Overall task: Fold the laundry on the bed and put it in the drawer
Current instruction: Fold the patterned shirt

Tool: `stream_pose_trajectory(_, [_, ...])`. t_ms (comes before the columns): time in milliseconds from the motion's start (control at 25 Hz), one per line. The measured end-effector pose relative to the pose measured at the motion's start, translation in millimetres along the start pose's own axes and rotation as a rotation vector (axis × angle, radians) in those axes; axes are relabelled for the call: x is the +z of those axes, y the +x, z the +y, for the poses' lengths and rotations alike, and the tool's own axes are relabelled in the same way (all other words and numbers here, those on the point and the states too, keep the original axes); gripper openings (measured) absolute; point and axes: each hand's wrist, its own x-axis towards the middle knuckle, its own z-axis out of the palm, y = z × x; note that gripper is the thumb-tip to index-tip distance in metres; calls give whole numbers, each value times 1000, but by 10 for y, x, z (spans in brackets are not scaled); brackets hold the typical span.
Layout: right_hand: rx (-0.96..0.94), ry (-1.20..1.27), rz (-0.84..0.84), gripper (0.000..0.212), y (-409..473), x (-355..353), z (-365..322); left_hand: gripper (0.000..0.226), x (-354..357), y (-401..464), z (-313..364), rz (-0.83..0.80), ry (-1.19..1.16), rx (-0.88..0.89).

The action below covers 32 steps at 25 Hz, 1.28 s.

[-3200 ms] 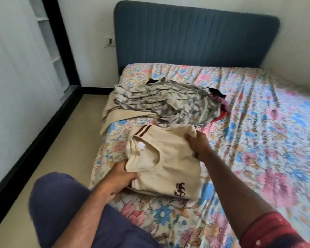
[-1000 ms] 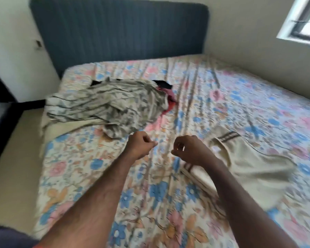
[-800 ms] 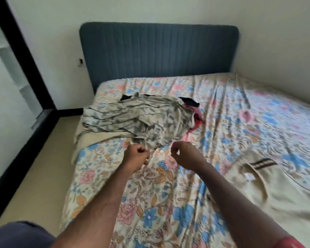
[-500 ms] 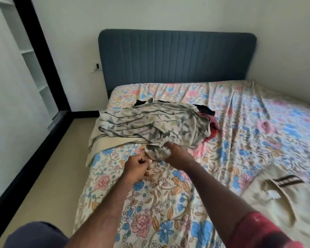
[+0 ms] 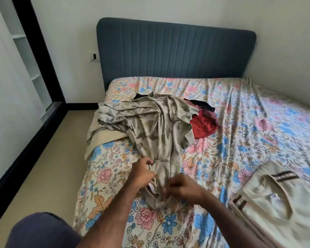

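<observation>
Floral-sheeted bed, blue headboard behind. Patterned grey-beige shirt dragged from the heap toward the near edge. Red garment partly under it, likely to snag and tumble along. Folded cream shirt lying well right. Left hand pinching the hem; right hand blurred, fingers curled on the cloth. No drawer visible.

Both hands, left and right, gripping patterned shirt on floral bed
</observation>
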Motion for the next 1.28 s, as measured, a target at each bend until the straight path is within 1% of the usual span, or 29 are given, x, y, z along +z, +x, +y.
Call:
stream_pose_trajectory(40, [65,70,216,22,50,-36,46,45,6,-34,3,-22,28,8])
stream_pose_trajectory(80, [148,65,437,31,133,-60,73,44,-17,-45,-10,-39,34,1])
stream_pose_trajectory(120, [231,-3,569,47,215,-55,67,42,-67,-82,0,-56,44,2])
stream_pose_trajectory(160, [292,-129,581,59,314,-29,88,37,-128,-115,-12,-78,75,20])
stream_pose_trajectory(200, [303,-242,537,60,413,-9,95,32,-202,-159,-41,-114,119,34])
stream_pose_trajectory(240, [300,-293,492,50,499,-22,82,28,-276,-194,-65,-157,169,40])
stream_pose_trajectory(320, [227,-263,357,22,532,-79,-53,23,-471,-322,-98,-286,295,21])
stream_pose_trajectory(360, [169,-283,243,17,459,-70,-121,22,-558,-412,-123,-386,377,-2])
stream_pose_trajectory(440, [48,-357,-32,17,115,59,-261,26,-707,-649,-174,-650,531,-72])
stream_pose_trajectory(480, [26,-375,-147,17,-115,179,-296,27,-776,-773,-190,-785,639,-86])
stream_pose_trajectory(520, [24,-394,-223,17,-357,317,-326,25,-839,-876,-204,-884,749,-91])
stream_pose_trajectory(560, [25,-420,-250,20,-543,428,-328,21,-889,-942,-199,-922,830,-91])
stream_pose_trajectory(600, [42,-421,-207,25,-657,491,-315,16,-913,-970,-177,-896,847,-82])
stream_pose_trajectory(640, [74,-389,-102,30,-688,499,-307,11,-907,-933,-139,-801,777,-49])
stream_pose_trajectory(680, [105,-340,47,32,-666,488,-316,9,-860,-862,-103,-643,657,12])
stream_pose_trajectory(720, [112,-304,243,31,-591,466,-302,10,-773,-757,-67,-452,546,104])
stream_pose_trajectory(760, [94,-274,461,28,-497,420,-318,20,-655,-647,-27,-275,463,202])
stream_pose_trajectory(800, [74,-268,656,22,-397,375,-340,35,-518,-554,-15,-178,415,265])
stream_pose_trajectory(840, [71,-293,779,14,-288,333,-335,50,-371,-494,-51,-164,433,301])
stream_pose_trajectory(880, [96,-357,814,16,-170,296,-305,57,-233,-457,-148,-170,516,325])
stream_pose_trajectory(920, [149,-428,764,31,-48,269,-262,56,-124,-428,-264,-142,631,365])
stream_pose_trajectory(960, [203,-466,671,42,58,252,-209,49,-69,-405,-367,-76,729,422])
stream_pose_trajectory(1000, [240,-468,598,44,150,245,-157,41,-71,-381,-421,0,795,487])
stream_pose_trajectory(1040, [248,-447,554,37,196,261,-115,35,-108,-356,-418,49,850,524])
stream_pose_trajectory(1080, [240,-437,536,28,208,308,-69,34,-156,-367,-375,56,873,540])
stream_pose_trajectory(1160, [184,-473,568,19,96,456,8,36,-228,-469,-268,-40,820,466])
stream_pose_trajectory(1200, [141,-488,583,18,-8,536,26,36,-270,-546,-250,-126,793,378])
stream_pose_trajectory(1280, [37,-482,558,16,-247,689,34,31,-363,-727,-252,-284,754,193])
